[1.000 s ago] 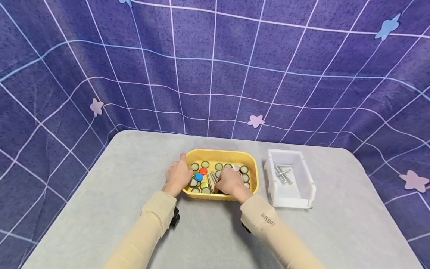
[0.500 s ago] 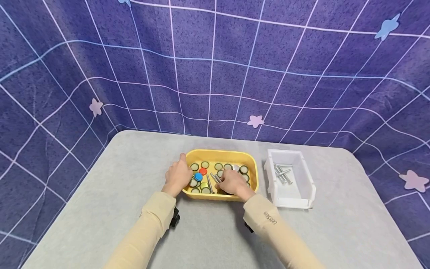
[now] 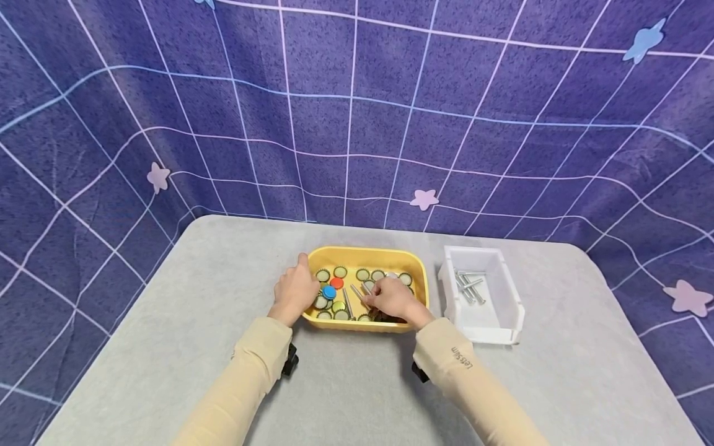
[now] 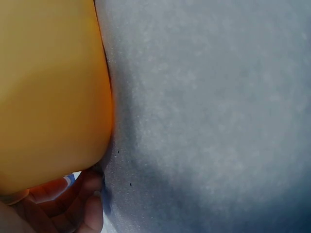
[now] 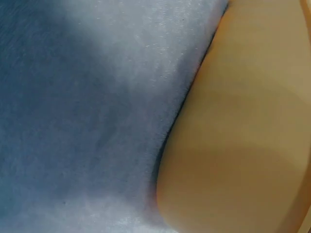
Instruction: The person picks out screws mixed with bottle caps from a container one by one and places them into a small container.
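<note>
My left hand [image 3: 295,288] grips the left end of a yellow tub [image 3: 368,251]; in the left wrist view its curled fingers [image 4: 73,206] show at the tub's outer wall. Inside the tub lie several bottle caps [image 3: 362,274], most with their pale undersides up, plus a red cap [image 3: 336,283] and a blue cap [image 3: 329,292]. A silver bolt [image 3: 348,302] lies among them. Over the tub's right half, my right hand [image 3: 395,297] reaches in with bent fingers and pinches a bolt [image 3: 366,288]; its fingertips are partly hidden. The right wrist view shows only the tub's outer wall [image 5: 238,136].
A white bin [image 3: 491,319] stands right of the tub, with several silver bolts [image 3: 470,288] inside. Both containers rest on a grey tabletop [image 3: 234,260]. A purple curtain [image 3: 323,124] with grid lines hangs behind it and along both sides.
My right hand has shifted slightly right within the tub, and a bolt at its fingertips has moved with it. My left hand keeps its place on the tub.
</note>
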### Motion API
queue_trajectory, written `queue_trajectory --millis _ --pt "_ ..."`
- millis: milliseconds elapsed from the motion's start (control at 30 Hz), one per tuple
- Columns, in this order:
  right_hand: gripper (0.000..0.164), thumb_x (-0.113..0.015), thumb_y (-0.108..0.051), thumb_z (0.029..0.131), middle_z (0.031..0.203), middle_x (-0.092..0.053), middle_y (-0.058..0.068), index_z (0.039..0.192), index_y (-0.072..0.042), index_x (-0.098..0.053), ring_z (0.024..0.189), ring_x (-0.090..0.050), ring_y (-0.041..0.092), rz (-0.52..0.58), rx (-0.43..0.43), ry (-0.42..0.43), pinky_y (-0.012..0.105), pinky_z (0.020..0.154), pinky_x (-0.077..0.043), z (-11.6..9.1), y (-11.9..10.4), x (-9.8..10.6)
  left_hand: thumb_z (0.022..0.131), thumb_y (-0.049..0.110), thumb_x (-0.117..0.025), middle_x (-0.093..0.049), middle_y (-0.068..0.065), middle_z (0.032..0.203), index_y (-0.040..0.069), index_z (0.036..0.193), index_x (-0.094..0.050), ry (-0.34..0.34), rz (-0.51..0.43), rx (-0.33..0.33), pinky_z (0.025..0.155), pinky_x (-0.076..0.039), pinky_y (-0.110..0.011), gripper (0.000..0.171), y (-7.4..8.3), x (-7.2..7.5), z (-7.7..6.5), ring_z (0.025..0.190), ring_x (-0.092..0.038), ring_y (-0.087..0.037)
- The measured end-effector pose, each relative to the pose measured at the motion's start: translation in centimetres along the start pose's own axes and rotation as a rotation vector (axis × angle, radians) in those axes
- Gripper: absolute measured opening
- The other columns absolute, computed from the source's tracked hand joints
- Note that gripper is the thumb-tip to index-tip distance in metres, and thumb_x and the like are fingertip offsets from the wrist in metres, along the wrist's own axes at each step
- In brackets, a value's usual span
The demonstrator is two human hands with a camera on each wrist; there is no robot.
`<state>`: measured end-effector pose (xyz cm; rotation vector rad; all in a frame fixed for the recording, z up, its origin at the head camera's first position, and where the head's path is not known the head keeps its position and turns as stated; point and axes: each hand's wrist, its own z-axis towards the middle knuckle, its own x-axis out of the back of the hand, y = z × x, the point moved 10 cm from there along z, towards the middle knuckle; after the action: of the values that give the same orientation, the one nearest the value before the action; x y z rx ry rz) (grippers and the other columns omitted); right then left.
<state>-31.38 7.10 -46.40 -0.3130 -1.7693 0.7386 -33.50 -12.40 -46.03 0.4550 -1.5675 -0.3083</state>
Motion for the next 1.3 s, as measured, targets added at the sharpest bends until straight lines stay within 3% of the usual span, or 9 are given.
queue_trajectory --millis 200,333,700,867,1033,1300 --pt "0.022 -0.068 -0.017 0.091 0.065 -0.066 0.006 0.074 -0.004 -0.065 0.051 -0.053 0.011 0.163 -0.031 -0.017 0.023 0.054 -0.045 -0.2 0.4 0.3 0.091 0.017 -0.054 -0.067 -0.023 0.093 0.006 0.123 -0.044 -0.003 0.0 0.0 0.063 -0.05 -0.049 0.036 0.1 -0.2 0.0 0.08 -0.066 -0.039" --pt "0.018 -0.066 -0.016 0.092 0.069 -0.065 0.005 0.077 -0.005 -0.062 0.055 -0.057 0.011 0.224 -0.067 -0.028 0.024 0.056 -0.05 -0.3 0.8 0.5 0.091 0.018 -0.055 -0.067 -0.023 0.094 0.007 0.124 -0.043 -0.007 0.002 0.004 0.062 -0.049 -0.048 0.037 0.0 -0.2 0.1 0.08 -0.066 -0.038" --pt "0.021 -0.066 -0.022 0.093 0.068 -0.071 0.01 0.08 -0.005 -0.065 0.046 -0.055 0.011 0.186 -0.049 0.016 0.021 0.049 -0.04 -0.8 0.8 3.0 0.092 0.02 -0.055 -0.067 -0.023 0.096 0.006 0.123 -0.043 -0.01 0.005 0.008 0.065 -0.05 -0.049 0.036 0.0 -0.1 0.0 0.083 -0.066 -0.038" --pt "0.023 -0.064 -0.021 0.094 0.072 -0.071 0.017 0.083 0.0 -0.064 0.046 -0.054 0.01 0.23 -0.034 0.024 0.022 0.049 -0.043 -1.0 0.8 4.3 0.092 0.019 -0.055 -0.067 -0.023 0.095 0.007 0.124 -0.043 -0.012 0.003 0.01 0.064 -0.05 -0.048 0.037 -0.1 -0.1 0.1 0.082 -0.066 -0.038" --pt "0.021 -0.065 -0.021 0.094 0.075 -0.07 0.02 0.085 -0.003 -0.061 0.048 -0.053 0.01 0.267 -0.032 0.022 0.03 0.051 -0.049 -1.2 0.9 5.2 0.091 0.019 -0.055 -0.067 -0.022 0.095 0.007 0.123 -0.043 -0.014 -0.004 0.008 0.063 -0.049 -0.047 0.036 -0.2 0.0 0.1 0.08 -0.065 -0.035" --pt "0.016 -0.063 -0.015 0.095 0.072 -0.065 0.014 0.099 0.0 -0.057 0.049 -0.052 0.011 0.289 -0.004 -0.002 0.025 0.048 -0.044 -1.3 0.8 6.2 0.091 0.019 -0.055 -0.067 -0.022 0.096 0.007 0.125 -0.043 -0.012 0.0 0.013 0.064 -0.05 -0.048 0.038 -0.3 -0.2 0.2 0.081 -0.066 -0.036"
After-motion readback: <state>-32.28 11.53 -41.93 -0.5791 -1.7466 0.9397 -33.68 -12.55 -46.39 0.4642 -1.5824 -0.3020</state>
